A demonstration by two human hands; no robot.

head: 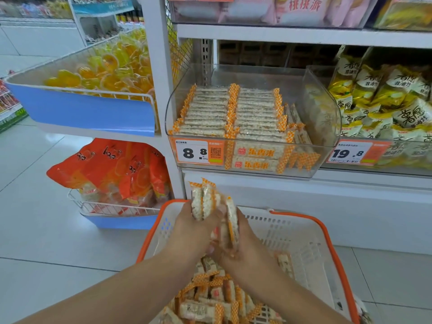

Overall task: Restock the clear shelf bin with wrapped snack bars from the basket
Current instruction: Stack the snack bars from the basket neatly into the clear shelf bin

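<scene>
Left hand (194,228) clamps a bundle of snack bars (203,202), upright, over the basket (301,232). Right hand (243,244) grips a second bundle, touching the left one. More bars lie loose in the basket's near end.

Clear shelf bin (253,170) sits far, above the hands: two neat rows at left and centre, a looser pile at right.

Risk, judged: slick wrappers could fan out and slide from either grip on the lift; the bin's raised front lip could catch low bars.

Open room: far right corner of the bin, and the space above the rows.

White basket (301,232) with orange rim, orange-checked snack bar wrappers (233,118), seemingly pale blue shelf fronts (93,108)
</scene>
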